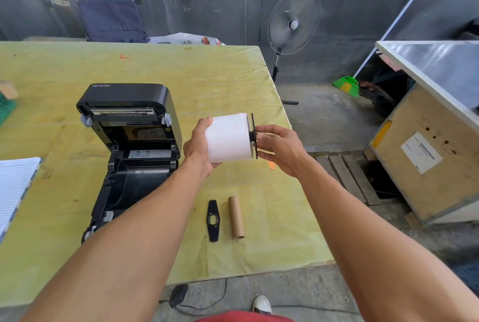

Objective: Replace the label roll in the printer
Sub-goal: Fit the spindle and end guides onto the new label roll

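**New roll held in the air, second guide not yet fitted**

The white paper label roll (228, 138) is held above the yellow-covered bench (51, 67), just right of the open black plastic printer (129, 140). The left hand (198, 148) is wrapped around its left end; the right hand (281, 149) pinches the black plastic end guide (253, 136) against the other. A loose grip could let the roll slide off or unwind. The matching flat black guide plate (213, 220) and the empty brown cardboard core (236, 218) lie near the bench's front edge and could be overlooked.
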`<state>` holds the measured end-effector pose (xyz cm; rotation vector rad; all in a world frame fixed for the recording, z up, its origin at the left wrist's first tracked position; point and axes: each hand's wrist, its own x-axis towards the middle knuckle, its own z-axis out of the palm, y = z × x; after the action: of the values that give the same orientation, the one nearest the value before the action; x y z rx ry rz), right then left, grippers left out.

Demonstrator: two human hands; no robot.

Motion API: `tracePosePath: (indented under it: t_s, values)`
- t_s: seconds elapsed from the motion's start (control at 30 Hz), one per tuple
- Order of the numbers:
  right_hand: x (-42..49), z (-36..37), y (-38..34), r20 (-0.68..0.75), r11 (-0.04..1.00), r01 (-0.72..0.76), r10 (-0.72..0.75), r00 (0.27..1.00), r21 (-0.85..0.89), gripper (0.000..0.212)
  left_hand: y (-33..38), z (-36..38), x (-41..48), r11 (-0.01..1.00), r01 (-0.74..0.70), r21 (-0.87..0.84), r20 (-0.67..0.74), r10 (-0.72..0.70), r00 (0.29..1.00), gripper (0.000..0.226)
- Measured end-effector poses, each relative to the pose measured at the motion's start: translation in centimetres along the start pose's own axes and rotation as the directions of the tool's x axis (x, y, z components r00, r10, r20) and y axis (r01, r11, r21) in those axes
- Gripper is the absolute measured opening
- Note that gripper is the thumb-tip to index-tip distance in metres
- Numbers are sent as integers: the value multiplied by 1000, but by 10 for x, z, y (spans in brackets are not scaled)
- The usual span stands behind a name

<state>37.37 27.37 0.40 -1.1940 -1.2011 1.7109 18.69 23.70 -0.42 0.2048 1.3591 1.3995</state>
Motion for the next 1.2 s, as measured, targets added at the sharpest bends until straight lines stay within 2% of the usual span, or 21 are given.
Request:
tracePosePath:
  t_s: [0.13, 0.57, 0.87, 1.2]
  values:
    - [-1, 2, -1, 31, 1000, 9, -9, 999, 11, 23, 1, -1, 3, 1000, -6, 10, 0, 6, 1000, 79]
    - [1, 4, -5, -35, 990, 13, -19, 999, -138, 26, -2, 1, 10, 999, -12, 31, 12, 12, 1000, 73]
    - [0, 9, -7, 10, 997, 53, -52, 999, -56, 26, 2, -1, 11, 1000, -9, 11, 11, 9, 1000, 77]
    - [2, 7, -4, 13, 994, 84, -83, 996, -67, 27, 2, -7, 8, 1000, -15, 22, -3, 16, 1000, 70]
